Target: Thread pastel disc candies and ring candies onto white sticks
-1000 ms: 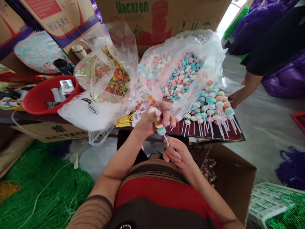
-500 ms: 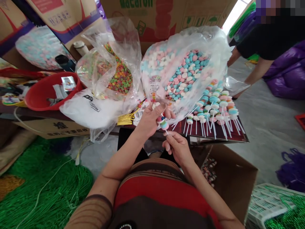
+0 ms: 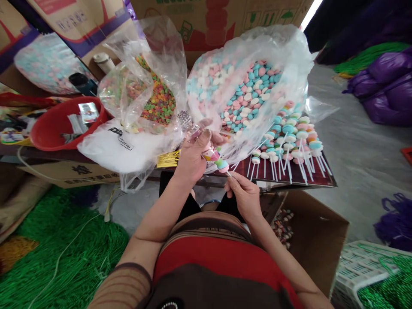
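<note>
A small printed clear wrapper (image 3: 210,154) is held in my left hand (image 3: 195,151), its fingers curled around it. Part of a candy skewer (image 3: 222,165) with green, blue and pink pieces sticks out of the wrapper's lower end. My right hand (image 3: 243,191) pinches the white stick below the candy. Behind my hands lies an open plastic bag of pink, blue and white candies (image 3: 251,96). To the left is a clear bag of small colourful rings (image 3: 161,103). Several finished-looking candy skewers (image 3: 296,137) are piled on the table's right end.
A red basin (image 3: 48,133) and a white plastic bag (image 3: 106,148) are on the left; yellow ties (image 3: 169,159) lie near the front edge. An open cardboard box (image 3: 315,240) stands below right, beside a white crate (image 3: 363,274). Green strands (image 3: 71,240) cover the lower left floor.
The printed wrapper now surrounds the upper part of the skewer between my hands. The person at the upper right has gone out of view. The view has shifted slightly.
</note>
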A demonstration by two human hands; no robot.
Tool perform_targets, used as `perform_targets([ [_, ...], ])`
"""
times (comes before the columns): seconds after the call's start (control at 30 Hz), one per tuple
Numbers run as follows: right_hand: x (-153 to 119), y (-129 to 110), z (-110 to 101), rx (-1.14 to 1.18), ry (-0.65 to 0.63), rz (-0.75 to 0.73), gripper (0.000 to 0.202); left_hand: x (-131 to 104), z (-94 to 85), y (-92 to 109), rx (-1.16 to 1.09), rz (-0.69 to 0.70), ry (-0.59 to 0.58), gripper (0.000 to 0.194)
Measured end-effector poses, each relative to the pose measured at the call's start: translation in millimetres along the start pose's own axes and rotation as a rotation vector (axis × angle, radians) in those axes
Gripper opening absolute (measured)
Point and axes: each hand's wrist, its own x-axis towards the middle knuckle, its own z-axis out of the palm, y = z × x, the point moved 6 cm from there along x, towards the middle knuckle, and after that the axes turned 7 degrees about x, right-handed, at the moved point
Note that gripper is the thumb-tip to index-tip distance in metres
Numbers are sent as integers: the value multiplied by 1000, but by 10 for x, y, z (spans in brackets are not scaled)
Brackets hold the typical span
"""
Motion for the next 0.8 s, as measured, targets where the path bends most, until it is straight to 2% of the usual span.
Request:
perform_targets([
  [0.07,-15,-25,-4,-59,23,-47,28,-48,38,-99,-12,-16,11,28],
  [0.17,-33,-64,8,-102,32,-84,31,-113,62,-213,-12,-33,-13,28],
  [0.23,-31,-53,17,-62,6,-43,34,-114,43,-205,-20,-42,-42,28],
  [0.33,-15,-22,1,7,-19,13,35,-53,-28,-81,-60,-33,-53,31],
  [0.5,5,5,-82,-15,-3,-20,29,60,-214,28,-32,-31,151,22],
  [0.67,-4,-6,-159,-60,36,-47,25,136,-307,-20,-129,-54,246,25],
  [0.8,-7,-75,-173,-84,46,-69,20,184,-373,-17,-107,-66,312,33],
])
